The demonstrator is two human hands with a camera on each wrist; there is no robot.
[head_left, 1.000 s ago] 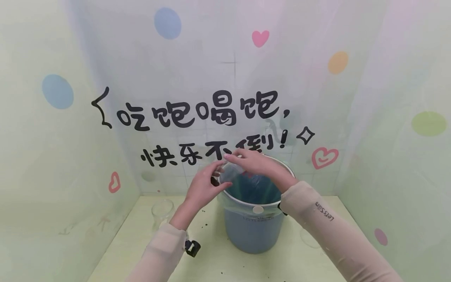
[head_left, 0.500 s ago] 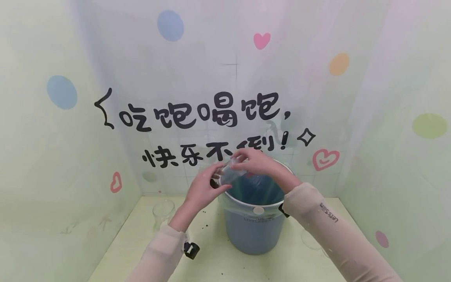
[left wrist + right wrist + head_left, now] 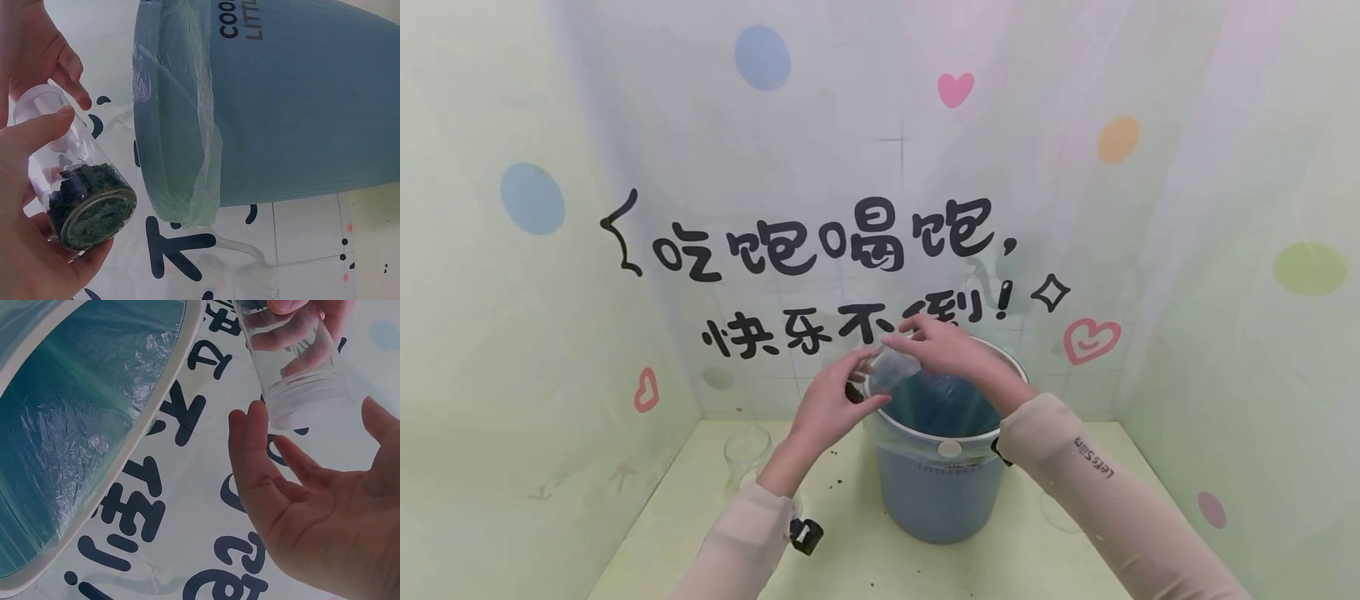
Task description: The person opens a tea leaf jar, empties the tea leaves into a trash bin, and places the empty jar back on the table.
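My left hand (image 3: 827,408) grips a clear jar (image 3: 75,150) beside the left rim of a blue-grey bin (image 3: 940,500). Dark green, crumbled leafy stuff (image 3: 97,219) lies at the jar's base, and the jar tilts. Its other end has a translucent lid-like cap (image 3: 312,403), pointing toward my right hand (image 3: 943,346). In the right wrist view, the right fingers are extended near that cap, with the thumb well apart from it. Whether a fingertip touches the cap I cannot tell. A thin greenish plastic liner (image 3: 181,125) covers the bin's rim and inside.
At the left on the pale table (image 3: 850,550) stands a clear glass vessel (image 3: 747,446). A faint clear round thing (image 3: 1060,512) lies right of the bin, partly behind the right sleeve. Dark specks dot the table. Printed sheet walls enclose the back and sides.
The right fingers closed in around the jar's capped end half a second ago and now stand a little higher and looser. The left hand has kept its grip in nearly the same place.
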